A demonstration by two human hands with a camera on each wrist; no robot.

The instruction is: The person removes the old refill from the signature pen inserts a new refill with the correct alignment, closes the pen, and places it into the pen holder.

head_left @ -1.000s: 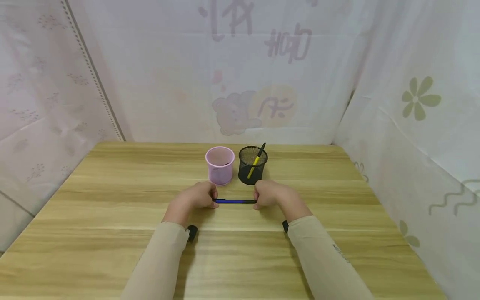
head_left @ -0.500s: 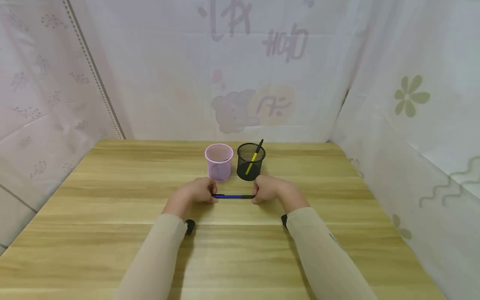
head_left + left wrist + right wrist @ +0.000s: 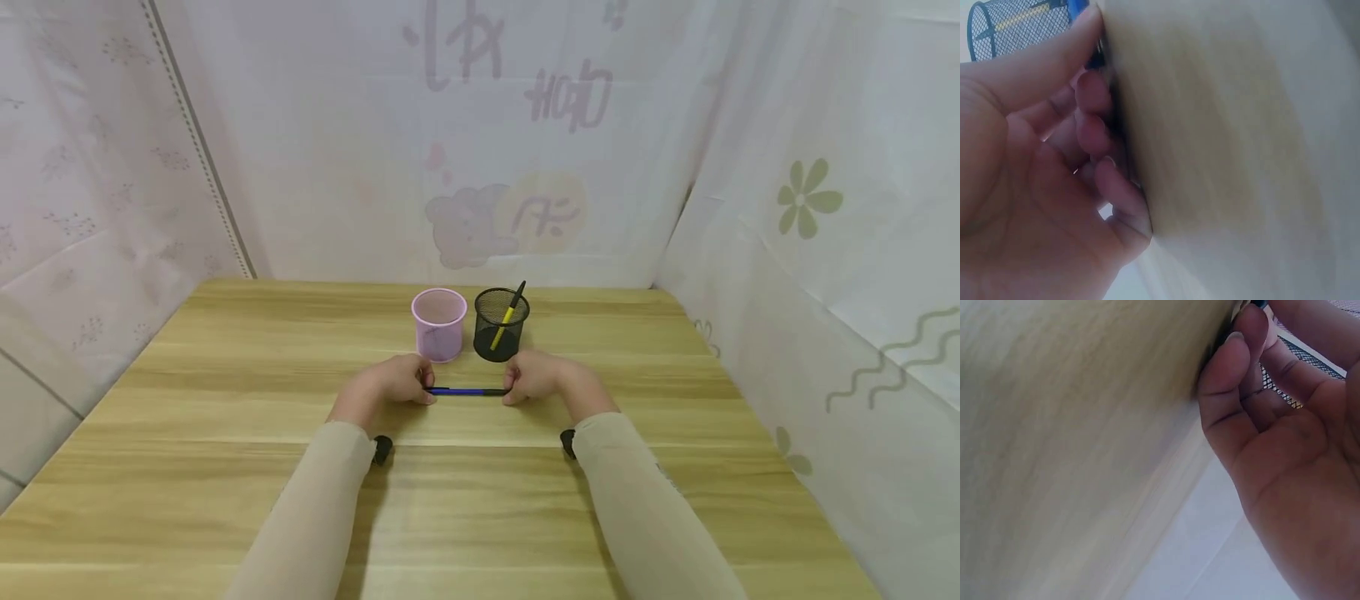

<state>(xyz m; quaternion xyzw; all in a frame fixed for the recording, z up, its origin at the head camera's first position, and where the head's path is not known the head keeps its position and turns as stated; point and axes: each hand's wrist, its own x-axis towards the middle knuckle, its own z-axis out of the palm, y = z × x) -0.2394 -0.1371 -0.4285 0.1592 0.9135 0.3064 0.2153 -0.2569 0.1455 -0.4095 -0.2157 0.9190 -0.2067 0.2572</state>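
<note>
A blue pen [image 3: 465, 392] with dark ends lies crosswise low at the table, spanning the gap between my two hands. My left hand [image 3: 397, 379] pinches its clip end between thumb and fingers. At the dark right end, my right hand [image 3: 536, 377] pinches the pen too. In the left wrist view, a bit of blue pen [image 3: 1077, 7] shows by the thumb tip, and the other fingers curl close to the wood. The right wrist view has the curled fingers [image 3: 1225, 369] right at the table surface, most of the pen hidden.
Just beyond the hands stand a pink pen holder [image 3: 440, 342] and, to its right, a black mesh pen holder [image 3: 486, 337]. A yellow and black pen [image 3: 508, 316] leans in the black one. Patterned white curtains [image 3: 337, 167] enclose the wooden table [image 3: 465, 517].
Both hands keep their hold on the pen and stay in nearly the same spot. The head view has shifted slightly.
</note>
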